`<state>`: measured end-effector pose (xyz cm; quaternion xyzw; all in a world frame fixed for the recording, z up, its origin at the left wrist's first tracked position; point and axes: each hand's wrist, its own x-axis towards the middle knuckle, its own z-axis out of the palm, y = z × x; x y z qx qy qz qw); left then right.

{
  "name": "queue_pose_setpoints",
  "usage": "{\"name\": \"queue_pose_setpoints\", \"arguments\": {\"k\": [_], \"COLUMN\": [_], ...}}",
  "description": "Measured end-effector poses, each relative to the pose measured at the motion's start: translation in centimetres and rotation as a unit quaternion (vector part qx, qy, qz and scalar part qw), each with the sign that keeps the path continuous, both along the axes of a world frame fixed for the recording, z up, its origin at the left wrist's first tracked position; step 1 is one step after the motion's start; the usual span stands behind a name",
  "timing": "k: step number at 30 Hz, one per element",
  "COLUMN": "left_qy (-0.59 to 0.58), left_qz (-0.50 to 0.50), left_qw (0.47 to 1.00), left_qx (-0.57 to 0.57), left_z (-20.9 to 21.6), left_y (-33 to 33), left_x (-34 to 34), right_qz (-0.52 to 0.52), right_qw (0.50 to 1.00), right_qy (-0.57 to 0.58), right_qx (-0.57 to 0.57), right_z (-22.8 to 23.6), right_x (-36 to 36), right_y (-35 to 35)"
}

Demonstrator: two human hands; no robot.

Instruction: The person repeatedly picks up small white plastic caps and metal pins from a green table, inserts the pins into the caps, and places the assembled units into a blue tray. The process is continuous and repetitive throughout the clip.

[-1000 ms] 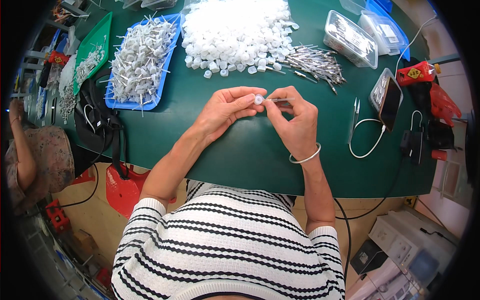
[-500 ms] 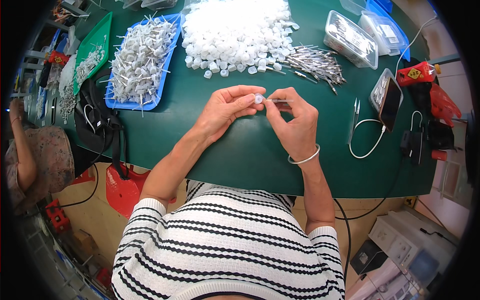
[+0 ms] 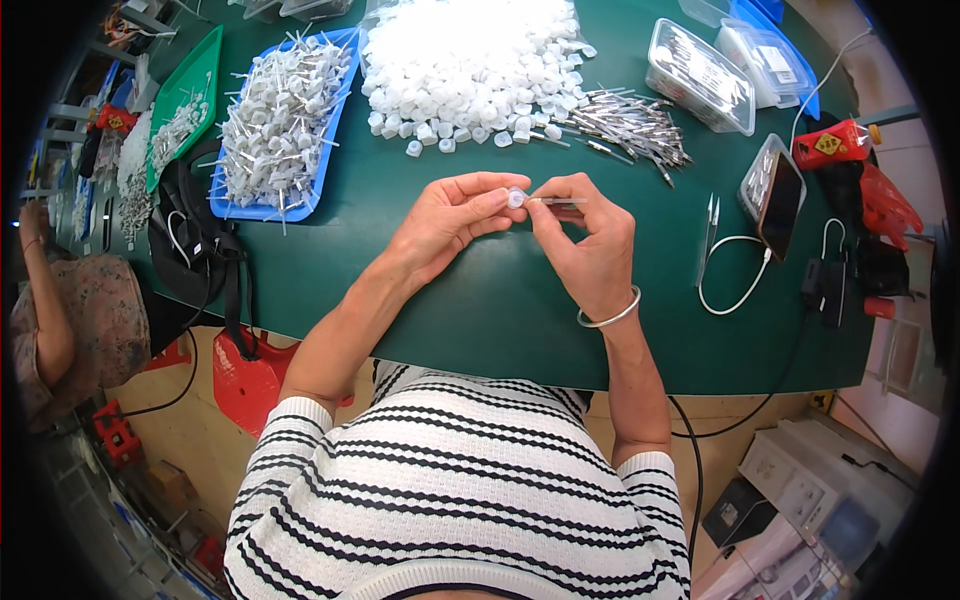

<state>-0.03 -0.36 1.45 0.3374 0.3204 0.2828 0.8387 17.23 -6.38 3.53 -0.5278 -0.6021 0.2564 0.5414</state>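
Note:
Between the thumb and fingers of my left hand [image 3: 455,222] is a small white plastic cap [image 3: 516,199]. My right hand [image 3: 590,245] pinches a thin metal pin [image 3: 562,201] lying sideways, its inner end at the cap; whether it sits inside the cap is hidden by my fingertips. Both hands are above the green tabletop [image 3: 480,330]. Beyond them spreads a big heap of white caps [image 3: 450,90], with a pile of metal pins [image 3: 635,130] to its right. Caps with pins in them fill a blue tray [image 3: 213,200] on the left.
A green tray [image 3: 212,60] and a black bag [image 3: 185,230] are at the left. To the right are tweezers [image 3: 710,225], a phone [image 3: 782,212] with a white cable, clear plastic boxes [image 3: 735,115] and a red bottle [image 3: 830,146]. Another person's arm [image 3: 45,300] shows far left.
Almost nothing differs. Both hands keep their grip on the cap and pin, with only a very slight shift.

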Motion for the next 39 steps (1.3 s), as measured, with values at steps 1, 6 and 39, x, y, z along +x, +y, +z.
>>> {"name": "queue_pose_setpoints", "arguments": {"k": [1, 6, 39], "left_qy": [-0.004, -0.014, 0.068], "left_qz": [0.001, 0.006, -0.012], "left_qw": [1.0, 1.0, 0.991], "left_qx": [-0.007, -0.027, 0.112], "left_z": [-0.07, -0.18, -0.03], "left_y": [0.02, 0.01, 0.0], "left_x": [-0.01, -0.04, -0.24], "right_qz": [0.002, 0.007, 0.045], "right_qw": [1.0, 1.0, 0.983], "right_qy": [0.002, -0.004, -0.171], "right_qx": [0.001, -0.006, 0.054], "right_z": [0.01, 0.32, 0.54], "right_x": [0.02, 0.02, 0.98], "right_y": [0.01, -0.11, -0.04]}}
